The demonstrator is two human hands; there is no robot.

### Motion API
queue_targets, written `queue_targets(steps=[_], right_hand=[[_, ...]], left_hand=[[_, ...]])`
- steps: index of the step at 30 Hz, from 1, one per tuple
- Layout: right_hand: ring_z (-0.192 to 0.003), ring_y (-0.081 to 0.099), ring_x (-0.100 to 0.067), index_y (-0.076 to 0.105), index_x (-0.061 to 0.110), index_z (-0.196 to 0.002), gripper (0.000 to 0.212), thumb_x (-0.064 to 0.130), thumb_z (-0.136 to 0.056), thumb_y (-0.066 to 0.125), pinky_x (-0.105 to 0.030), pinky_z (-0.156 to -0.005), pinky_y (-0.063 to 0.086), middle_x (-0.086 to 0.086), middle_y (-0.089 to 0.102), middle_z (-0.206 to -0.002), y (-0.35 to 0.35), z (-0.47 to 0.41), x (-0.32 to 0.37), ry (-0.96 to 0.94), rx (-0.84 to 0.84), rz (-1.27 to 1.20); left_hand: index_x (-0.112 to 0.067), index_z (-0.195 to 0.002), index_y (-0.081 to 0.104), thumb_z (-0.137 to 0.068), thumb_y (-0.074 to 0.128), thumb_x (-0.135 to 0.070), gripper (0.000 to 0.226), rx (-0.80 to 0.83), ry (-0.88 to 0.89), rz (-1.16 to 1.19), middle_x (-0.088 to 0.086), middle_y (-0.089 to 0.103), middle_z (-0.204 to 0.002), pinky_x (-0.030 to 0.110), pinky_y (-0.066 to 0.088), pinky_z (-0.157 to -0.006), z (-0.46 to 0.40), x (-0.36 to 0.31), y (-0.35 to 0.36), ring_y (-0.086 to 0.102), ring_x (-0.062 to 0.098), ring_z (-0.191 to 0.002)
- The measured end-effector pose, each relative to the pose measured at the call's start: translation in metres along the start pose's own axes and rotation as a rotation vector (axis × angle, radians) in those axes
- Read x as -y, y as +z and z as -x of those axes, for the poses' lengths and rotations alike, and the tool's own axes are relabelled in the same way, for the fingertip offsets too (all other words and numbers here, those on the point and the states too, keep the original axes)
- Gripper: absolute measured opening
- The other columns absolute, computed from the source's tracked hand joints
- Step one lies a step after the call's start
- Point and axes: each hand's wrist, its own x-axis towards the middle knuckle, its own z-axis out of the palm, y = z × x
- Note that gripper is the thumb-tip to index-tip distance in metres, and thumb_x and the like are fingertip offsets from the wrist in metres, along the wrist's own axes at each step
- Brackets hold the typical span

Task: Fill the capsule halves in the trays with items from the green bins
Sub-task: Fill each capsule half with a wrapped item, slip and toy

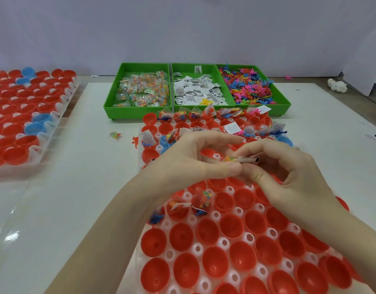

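Observation:
My left hand and right hand meet above the white tray of red capsule halves. Together they pinch a small clear packet of coloured beads and a folded white paper slip. Three halves just below my left wrist hold beads, paper and a blue figure; the nearer red halves hold nothing. Behind the hands, the far rows carry packets, slips and figures. Three green bins stand at the back: bead packets, paper slips, coloured plastic figures.
A second tray of red and a few blue capsule halves lies at the left. A stray bead packet and an orange figure lie on the white table left of the tray. A white crumpled object sits far right.

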Motion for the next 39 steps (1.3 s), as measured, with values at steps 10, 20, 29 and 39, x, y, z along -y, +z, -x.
queue_targets(steps=[10,20,29,39], right_hand=[[-0.077,0.054,0.009,0.073,0.019,-0.088,0.009,0.015,-0.081,0.069,-0.007,-0.074,0.041,0.024,0.056,-0.072,-0.002,0.003,-0.002,0.079,0.377,0.307],[-0.075,0.039,0.004,0.067,0.027,-0.100,0.018,0.035,-0.091,0.053,-0.012,-0.076,0.035,0.018,0.040,-0.086,0.004,-0.004,0.014,0.117,0.530,0.580],[-0.087,0.061,-0.012,0.066,0.021,-0.104,0.019,0.025,-0.086,0.063,-0.026,-0.078,0.051,0.006,0.062,-0.093,0.014,-0.021,0.017,0.175,0.583,0.670],[-0.064,0.058,-0.007,0.077,0.016,-0.076,0.020,0.015,-0.058,0.086,-0.011,-0.060,0.040,0.004,0.069,-0.064,0.005,0.000,0.004,0.143,0.417,0.461]], left_hand=[[-0.019,-0.097,0.068,-0.068,0.062,-0.032,0.032,-0.215,0.020,0.062,0.002,0.072,-0.082,0.013,0.051,-0.059,0.001,0.003,-0.026,0.071,0.016,-0.068],[-0.018,-0.088,0.067,-0.087,0.058,-0.014,0.009,-0.536,0.122,0.232,-0.006,0.069,-0.066,0.013,0.052,-0.058,-0.002,0.008,-0.042,0.068,0.010,-0.060],[-0.018,-0.085,0.067,-0.089,0.057,-0.013,0.012,-0.566,0.121,0.221,-0.007,0.068,-0.063,0.015,0.053,-0.059,-0.005,0.010,-0.042,0.069,0.011,-0.061],[-0.019,-0.085,0.068,-0.090,0.056,-0.014,0.013,-0.587,0.129,0.198,-0.006,0.068,-0.064,0.015,0.053,-0.060,-0.007,0.012,-0.044,0.069,0.012,-0.062]])
